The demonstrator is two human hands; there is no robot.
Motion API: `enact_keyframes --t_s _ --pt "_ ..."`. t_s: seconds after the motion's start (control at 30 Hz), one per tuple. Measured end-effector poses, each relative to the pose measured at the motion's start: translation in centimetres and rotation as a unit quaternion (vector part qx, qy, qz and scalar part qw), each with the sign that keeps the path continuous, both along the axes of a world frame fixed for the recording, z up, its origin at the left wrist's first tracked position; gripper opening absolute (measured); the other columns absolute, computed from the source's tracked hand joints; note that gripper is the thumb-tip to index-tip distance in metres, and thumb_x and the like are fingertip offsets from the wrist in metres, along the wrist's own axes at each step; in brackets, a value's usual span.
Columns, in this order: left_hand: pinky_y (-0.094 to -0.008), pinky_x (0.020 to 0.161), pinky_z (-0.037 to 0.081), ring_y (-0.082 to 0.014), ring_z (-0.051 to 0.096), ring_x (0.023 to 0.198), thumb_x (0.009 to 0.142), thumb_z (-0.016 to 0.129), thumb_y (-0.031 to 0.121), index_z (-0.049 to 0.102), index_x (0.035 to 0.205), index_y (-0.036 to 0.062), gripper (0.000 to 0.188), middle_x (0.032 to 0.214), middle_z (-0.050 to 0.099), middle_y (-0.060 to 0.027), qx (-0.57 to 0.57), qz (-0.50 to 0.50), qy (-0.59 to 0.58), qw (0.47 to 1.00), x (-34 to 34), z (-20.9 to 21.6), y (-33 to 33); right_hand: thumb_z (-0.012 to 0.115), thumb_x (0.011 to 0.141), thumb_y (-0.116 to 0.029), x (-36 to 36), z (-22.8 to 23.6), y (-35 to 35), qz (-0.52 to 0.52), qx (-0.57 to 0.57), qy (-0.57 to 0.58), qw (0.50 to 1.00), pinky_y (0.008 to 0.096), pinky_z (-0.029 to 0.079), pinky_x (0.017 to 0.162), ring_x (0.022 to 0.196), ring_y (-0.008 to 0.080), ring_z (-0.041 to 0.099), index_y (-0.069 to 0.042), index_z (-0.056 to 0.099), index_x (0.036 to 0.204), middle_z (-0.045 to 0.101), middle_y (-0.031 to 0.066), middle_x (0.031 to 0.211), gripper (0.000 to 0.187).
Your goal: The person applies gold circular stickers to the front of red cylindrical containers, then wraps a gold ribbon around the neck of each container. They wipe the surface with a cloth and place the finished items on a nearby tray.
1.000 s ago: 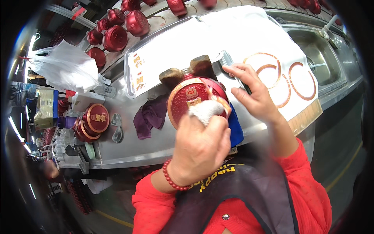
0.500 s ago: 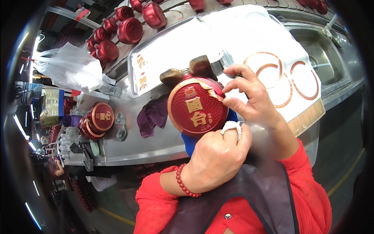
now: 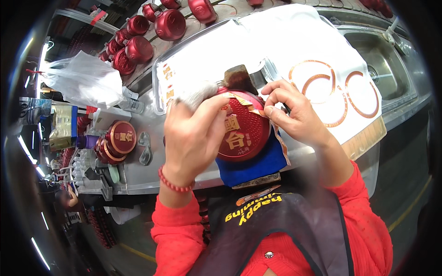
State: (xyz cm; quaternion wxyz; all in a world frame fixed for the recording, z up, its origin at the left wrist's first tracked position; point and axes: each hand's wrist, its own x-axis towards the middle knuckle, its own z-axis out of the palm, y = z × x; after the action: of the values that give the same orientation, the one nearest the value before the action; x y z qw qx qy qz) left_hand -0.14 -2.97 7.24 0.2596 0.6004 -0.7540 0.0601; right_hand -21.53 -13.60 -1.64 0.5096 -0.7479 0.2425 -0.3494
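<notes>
A round, flat-faced red bottle (image 3: 251, 131) with raised gold characters lies on a blue cloth (image 3: 253, 165). My left hand (image 3: 191, 138), wearing a red bead bracelet, is over the bottle's left side and hides part of its rim. A white cloth (image 3: 200, 95), smeared by motion, shows at its fingers. My right hand (image 3: 294, 112) pinches the loose end of a gold-edged strip (image 3: 248, 103) at the bottle's upper right rim. Another length of the strip (image 3: 283, 145) hangs below, beside the blue cloth. A dark, worn block (image 3: 239, 79) stands against the bottle's neck end.
White sheets at the right carry several orange-gold ring decals (image 3: 346, 108); small gold decals (image 3: 169, 76) lie at the left. Beyond are a steel sink (image 3: 375, 64) and several red bottles (image 3: 170, 24). Finished-looking bottles (image 3: 122, 137) and a clear plastic piece (image 3: 145, 149) are left.
My left hand has swung from the bottle's lower right edge to its upper left, uncovering the blue cloth. My right hand stays near the rim, its fingers now closed on the strip.
</notes>
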Motion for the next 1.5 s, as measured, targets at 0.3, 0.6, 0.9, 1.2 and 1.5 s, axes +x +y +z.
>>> enact_keyframes --t_s 0.3,0.6,0.9,1.2,1.5 --pt "-0.0466 0.091 0.044 -0.0358 0.057 0.096 0.084 0.072 0.01 0.072 0.106 0.0157 0.023 0.095 0.066 -0.0141 0.065 -0.104 -0.012 0.992 1.8 -2.5 -4.2 0.079 0.089 -0.021 -0.9 -1.4 1.0 -0.042 -0.116 0.043 0.991 0.0414 0.047 0.102 0.124 0.0324 0.056 -0.003 0.069 0.104 0.058 0.017 0.128 0.025" --pt "-0.0455 0.09 0.044 -0.0341 0.057 0.093 0.087 0.074 0.016 0.072 0.099 0.0141 0.012 0.088 0.063 -0.0126 0.047 -0.124 0.024 0.991 1.9 -3.2 -5.7 0.075 0.088 -0.012 -1.4 -1.0 1.3 -0.012 0.032 -0.002 0.999 0.0351 0.045 0.096 0.116 0.0229 0.055 -0.006 0.063 0.091 0.059 0.0121 0.128 0.014" --pt "-0.0453 0.087 0.043 -0.0346 0.057 0.09 0.088 0.073 0.018 0.069 0.091 0.0106 0.009 0.084 0.06 -0.0141 0.052 -0.109 0.018 0.993 1.1 -2.9 -6.4 0.075 0.093 -0.022 -1.4 -1.9 1.5 -0.049 0.052 -0.033 0.997 0.0378 0.041 0.107 0.126 0.0251 0.052 -0.003 0.068 0.115 0.055 0.0135 0.133 0.03" --pt "-0.0458 0.086 0.043 -0.0343 0.058 0.089 0.086 0.072 0.018 0.067 0.088 0.0092 0.01 0.084 0.061 -0.0136 0.045 -0.083 -0.004 0.995 0.3 -2.9 -6.6 0.073 0.097 -0.029 1.3 -2.2 0.3 -0.067 0.004 -0.051 0.996 0.0407 0.04 0.111 0.132 0.0286 0.051 -0.005 0.071 0.125 0.053 0.0154 0.138 0.036" --pt "-0.0424 0.089 0.046 -0.0297 0.063 0.088 0.094 0.071 0.024 0.076 0.106 0.0064 0.022 0.105 0.075 -0.0103 -0.02 -0.001 0.057 0.998 1.6 -3.2 -2.5 0.073 0.095 -0.016 1.0 -1.4 -0.2 -0.065 0.045 -0.028 0.996 0.034 0.045 0.1 0.122 0.0206 0.054 -0.005 0.065 0.092 0.055 0.0119 0.135 0.015"
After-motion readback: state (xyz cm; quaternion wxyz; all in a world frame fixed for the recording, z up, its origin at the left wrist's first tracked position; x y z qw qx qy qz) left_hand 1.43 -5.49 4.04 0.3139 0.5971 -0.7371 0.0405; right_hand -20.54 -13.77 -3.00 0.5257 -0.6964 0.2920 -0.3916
